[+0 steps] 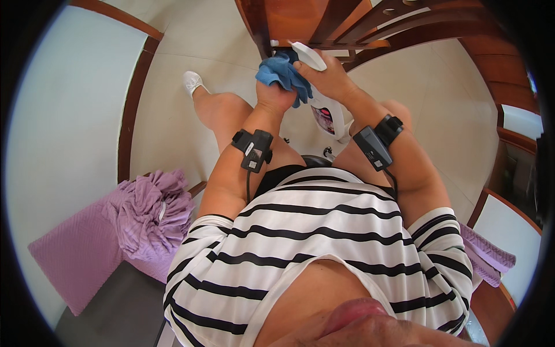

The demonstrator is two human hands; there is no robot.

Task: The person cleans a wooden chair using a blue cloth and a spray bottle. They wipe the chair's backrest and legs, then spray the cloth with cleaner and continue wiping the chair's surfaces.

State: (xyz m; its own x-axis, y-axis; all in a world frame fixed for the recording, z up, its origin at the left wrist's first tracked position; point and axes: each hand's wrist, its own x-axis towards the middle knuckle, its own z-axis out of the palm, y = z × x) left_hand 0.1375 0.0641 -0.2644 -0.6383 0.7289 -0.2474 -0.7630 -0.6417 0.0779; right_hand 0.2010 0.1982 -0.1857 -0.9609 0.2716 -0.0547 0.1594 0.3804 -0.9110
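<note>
A blue cloth [282, 71] is bunched over my left hand [275, 95], which grips it from below; most of its fingers are hidden. My right hand [331, 76] is closed around the neck of a white spray bottle [327, 108], with the white trigger head [308, 56] pointing up and to the left. The bottle hangs below the hand, and a label with writing is on its side. Both hands are close together, just in front of a dark brown wooden chair [260, 26] with an orange-brown seat and curved back slats.
A purple quilted cover [78, 251] with a crumpled purple cloth [151, 212] lies at the lower left. White panels with brown wooden trim [134, 108] stand at the left. Reddish-brown wooden furniture [498, 65] is at the right. Beige tiles cover the floor [451, 130].
</note>
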